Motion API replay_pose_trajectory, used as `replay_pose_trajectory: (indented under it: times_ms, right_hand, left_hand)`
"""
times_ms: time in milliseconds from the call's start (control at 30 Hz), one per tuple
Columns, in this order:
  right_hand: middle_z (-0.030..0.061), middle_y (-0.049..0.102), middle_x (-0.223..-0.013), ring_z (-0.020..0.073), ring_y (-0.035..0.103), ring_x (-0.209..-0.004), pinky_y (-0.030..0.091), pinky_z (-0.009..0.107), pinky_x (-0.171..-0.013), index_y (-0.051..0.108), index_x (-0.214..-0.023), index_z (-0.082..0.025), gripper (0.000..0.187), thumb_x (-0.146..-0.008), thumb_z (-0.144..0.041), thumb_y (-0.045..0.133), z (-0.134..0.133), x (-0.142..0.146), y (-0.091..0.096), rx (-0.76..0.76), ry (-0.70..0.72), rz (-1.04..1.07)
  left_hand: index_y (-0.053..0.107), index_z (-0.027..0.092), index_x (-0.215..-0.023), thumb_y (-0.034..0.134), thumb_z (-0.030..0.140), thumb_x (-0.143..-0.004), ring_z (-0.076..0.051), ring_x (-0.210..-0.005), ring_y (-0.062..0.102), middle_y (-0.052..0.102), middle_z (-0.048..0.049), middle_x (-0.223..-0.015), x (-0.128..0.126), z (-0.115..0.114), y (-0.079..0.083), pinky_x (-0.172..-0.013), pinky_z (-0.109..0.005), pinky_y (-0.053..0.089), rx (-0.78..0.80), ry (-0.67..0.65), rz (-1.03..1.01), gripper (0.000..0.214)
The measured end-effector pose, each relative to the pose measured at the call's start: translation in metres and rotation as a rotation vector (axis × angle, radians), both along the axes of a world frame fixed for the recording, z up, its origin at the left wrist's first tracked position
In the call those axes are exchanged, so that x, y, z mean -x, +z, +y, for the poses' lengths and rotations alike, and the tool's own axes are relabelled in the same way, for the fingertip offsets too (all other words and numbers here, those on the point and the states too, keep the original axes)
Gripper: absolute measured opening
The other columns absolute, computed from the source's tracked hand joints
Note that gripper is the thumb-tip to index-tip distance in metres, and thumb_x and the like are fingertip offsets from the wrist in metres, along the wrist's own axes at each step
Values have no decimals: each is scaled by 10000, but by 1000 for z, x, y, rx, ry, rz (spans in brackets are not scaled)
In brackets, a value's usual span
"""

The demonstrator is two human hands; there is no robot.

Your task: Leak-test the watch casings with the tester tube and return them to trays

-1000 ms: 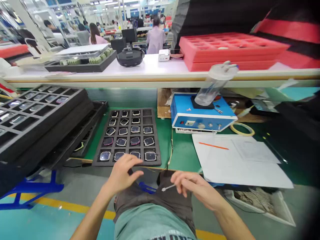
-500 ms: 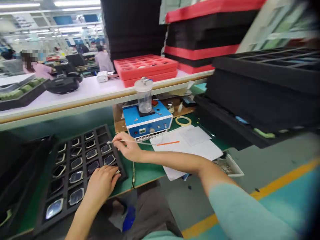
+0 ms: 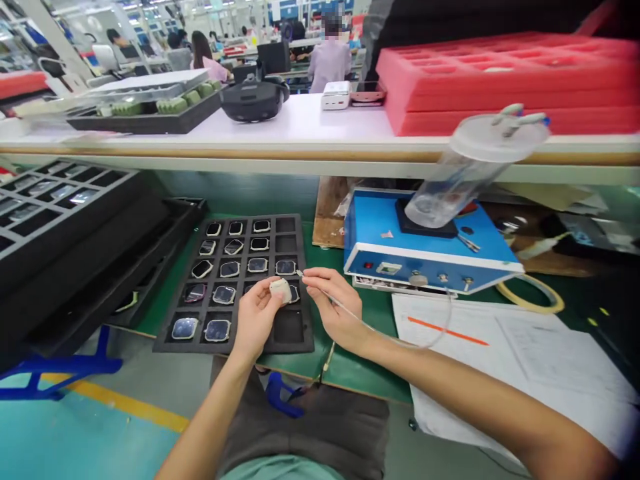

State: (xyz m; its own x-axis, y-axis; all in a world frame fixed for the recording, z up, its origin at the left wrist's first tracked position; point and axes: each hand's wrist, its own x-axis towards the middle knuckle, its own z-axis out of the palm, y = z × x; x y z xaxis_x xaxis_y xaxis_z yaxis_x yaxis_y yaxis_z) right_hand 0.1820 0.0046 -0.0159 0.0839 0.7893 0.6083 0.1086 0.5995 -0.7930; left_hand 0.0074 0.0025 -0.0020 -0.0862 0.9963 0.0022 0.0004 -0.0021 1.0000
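My left hand [image 3: 257,313] pinches a cream-coloured watch case [image 3: 281,291] above a black foam tray [image 3: 173,339]. The tray's compartments hold several square watch cases with dark glass faces, such as this watch case [image 3: 217,330] near the front. My right hand [image 3: 335,303] is closed on the end of a thin clear tube [image 3: 370,327], its small tip pointing left, close to the held case but apart from it. The tube loops back over my right wrist toward a blue box [image 3: 420,250] with knobs. Fingers partly hide the tray's middle compartments.
A clear lidded canister [image 3: 460,173] stands on the box. Papers [image 3: 545,353] with an orange stick [image 3: 447,330] and a tape roll [image 3: 535,293] lie to the right. Stacked black trays [image 3: 100,247] rise at left. Red foam trays [image 3: 500,87] sit on the shelf; people work beyond.
My left hand has lifted the watch case out of the tray. My right hand, still holding the tube, is now beside it. The view has swung left and closer to the bench.
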Motion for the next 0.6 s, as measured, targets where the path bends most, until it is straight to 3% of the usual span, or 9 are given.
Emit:
replay_pose_trajectory:
  times_ms: [100, 200, 267, 400, 600]
  right_hand:
    - [69, 740, -1068, 219, 716, -982, 610, 401, -869, 779, -1078, -286, 179, -1036, -280, 604, -3, 6, -9, -35, 14, -21]
    - [74, 720, -1016, 216, 714, -921, 615, 387, -803, 761, -1058, -259, 193, -1049, -324, 579, -1, 8, -26, 89, 23, -1]
    - [75, 705, -1003, 209, 712, -888, 614, 375, -772, 744, -1052, -243, 208, -1057, -347, 564, 0, 8, -31, 141, 3, 8]
    - [70, 708, -990, 200, 713, -882, 606, 365, -785, 724, -1043, -243, 204, -1070, -318, 536, -1, 9, -21, 75, -47, 17]
    - [76, 737, -1056, 218, 733, -1029, 614, 397, -890, 705, -1076, -253, 189, -1067, -213, 521, -8, 13, -7, -60, -21, -7]
  left_hand:
    - [688, 174, -1180, 795, 421, -832, -230, -1019, 723, 750, -105, -1137, -4, -7, 0, -929, -365, 578, -54, 68, -57, 439]
    - [684, 206, -1244, 797, 387, -850, -223, -1110, 688, 711, -97, -1249, -5, -14, 0, -1008, -340, 533, -110, 120, -50, 448]
    - [693, 197, -1190, 810, 377, -843, -223, -1052, 707, 726, -92, -1178, -5, -16, 0, -972, -340, 551, -101, 115, -80, 408]
    - [635, 194, -1033, 845, 364, -800, -216, -929, 743, 731, -54, -990, -8, -13, -2, -873, -347, 602, -60, 95, -178, 356]
    - [760, 160, -1102, 798, 311, -824, -226, -1007, 748, 775, -105, -1128, -22, -15, 1, -889, -305, 602, -78, 101, -55, 318]
